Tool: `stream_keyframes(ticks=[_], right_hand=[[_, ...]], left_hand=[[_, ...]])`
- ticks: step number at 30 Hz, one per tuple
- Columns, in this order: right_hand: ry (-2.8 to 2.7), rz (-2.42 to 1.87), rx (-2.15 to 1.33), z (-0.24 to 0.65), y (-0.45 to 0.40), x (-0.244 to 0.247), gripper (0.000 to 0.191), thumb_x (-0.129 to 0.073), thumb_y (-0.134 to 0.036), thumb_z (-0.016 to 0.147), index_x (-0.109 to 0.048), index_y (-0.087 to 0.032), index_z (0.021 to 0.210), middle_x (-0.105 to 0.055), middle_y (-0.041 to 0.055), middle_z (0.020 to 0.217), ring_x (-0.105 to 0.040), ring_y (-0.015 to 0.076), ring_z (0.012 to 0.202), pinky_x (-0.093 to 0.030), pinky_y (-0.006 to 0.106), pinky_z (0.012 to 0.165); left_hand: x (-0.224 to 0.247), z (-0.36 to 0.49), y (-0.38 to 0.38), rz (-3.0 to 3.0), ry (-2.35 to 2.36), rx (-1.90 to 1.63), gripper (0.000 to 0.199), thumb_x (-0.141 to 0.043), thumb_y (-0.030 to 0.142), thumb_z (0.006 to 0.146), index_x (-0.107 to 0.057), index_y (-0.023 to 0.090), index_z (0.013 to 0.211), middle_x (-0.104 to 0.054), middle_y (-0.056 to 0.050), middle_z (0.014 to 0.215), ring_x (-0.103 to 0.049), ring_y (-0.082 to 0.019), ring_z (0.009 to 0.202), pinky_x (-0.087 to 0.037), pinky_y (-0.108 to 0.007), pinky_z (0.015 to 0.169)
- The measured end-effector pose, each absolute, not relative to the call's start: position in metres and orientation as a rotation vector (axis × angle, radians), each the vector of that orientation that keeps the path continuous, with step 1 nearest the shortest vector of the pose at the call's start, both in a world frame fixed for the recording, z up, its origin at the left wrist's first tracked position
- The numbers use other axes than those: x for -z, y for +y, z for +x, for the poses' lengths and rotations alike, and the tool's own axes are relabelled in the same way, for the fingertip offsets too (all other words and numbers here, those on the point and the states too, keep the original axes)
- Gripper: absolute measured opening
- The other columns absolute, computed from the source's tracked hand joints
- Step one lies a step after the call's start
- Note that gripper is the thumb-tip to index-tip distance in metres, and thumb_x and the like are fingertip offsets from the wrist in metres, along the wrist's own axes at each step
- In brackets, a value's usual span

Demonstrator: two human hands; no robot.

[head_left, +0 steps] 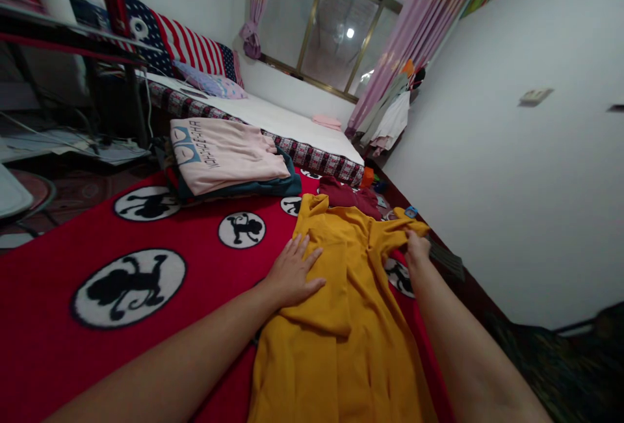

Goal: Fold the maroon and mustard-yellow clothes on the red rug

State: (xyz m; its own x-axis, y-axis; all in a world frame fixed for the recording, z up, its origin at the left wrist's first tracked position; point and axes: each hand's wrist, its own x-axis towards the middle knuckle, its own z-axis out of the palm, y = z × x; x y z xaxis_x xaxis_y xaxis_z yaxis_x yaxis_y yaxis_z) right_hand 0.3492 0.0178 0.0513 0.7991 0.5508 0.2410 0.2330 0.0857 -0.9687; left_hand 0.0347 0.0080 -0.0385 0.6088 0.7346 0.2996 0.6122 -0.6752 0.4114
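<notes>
A mustard-yellow long garment (375, 319) lies spread over the red blanket (205, 338), its lower part running out of view at the bottom edge. On its left side a sleeve or side panel is folded inward. My left hand (297, 270) rests flat on that folded part with the fingers apart. At the garment's right side, my right hand (416, 247) grips the yellow sleeve, which is stretched out to the right; its fingers are closed around the cloth.
A stack of folded clothes, a pink sweatshirt (227, 153) on top, sits on the blanket at the back left. Dark red clothing (348, 197) lies beyond the yellow garment. A white-topped bed (273, 117) stands behind, a cluttered desk (73, 30) at left, a white wall (526, 169) at right.
</notes>
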Motion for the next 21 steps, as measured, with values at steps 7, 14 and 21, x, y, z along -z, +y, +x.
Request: stream_keyframes(ticks=[7, 14, 21], right_hand=[[-1.371, -1.478, -0.469, 0.275, 0.018, -0.062, 0.072, -0.078, -0.028, 0.062, -0.056, -0.023, 0.130, -0.066, 0.0074, 0.125, -0.061, 0.0245, 0.116, -0.049, 0.038, 0.097], [-1.712, -1.680, -0.381, 0.277, -0.047, -0.064, 0.031, -0.067, -0.037, 0.077, -0.072, -0.020, 0.103, -0.073, 0.0087, 0.105, -0.068, 0.0228, 0.092, -0.052, 0.037, 0.086], [-1.789, -2.292, -0.321, 0.296, -0.149, -0.033, 0.060, -0.069, -0.041, 0.072, -0.060, -0.019, 0.127, -0.072, 0.0094, 0.101, -0.066, 0.0258, 0.088, -0.047, 0.034, 0.075]], left_hand=[[0.035, 0.032, 0.011, 2.477, 1.017, -0.914, 0.040, -0.054, 0.035, 0.089, -0.062, 0.015, 0.123, -0.044, -0.018, 0.146, -0.040, -0.032, 0.136, -0.034, -0.048, 0.114], [0.035, 0.029, 0.016, 2.311, 0.940, -1.137, 0.023, -0.050, 0.024, 0.089, -0.070, 0.019, 0.099, -0.063, -0.010, 0.118, -0.058, -0.023, 0.112, -0.047, -0.038, 0.100], [0.034, 0.031, 0.027, 2.178, 1.007, -1.224, 0.028, -0.050, 0.018, 0.085, -0.068, 0.017, 0.106, -0.062, -0.010, 0.119, -0.058, -0.022, 0.114, -0.045, -0.038, 0.104]])
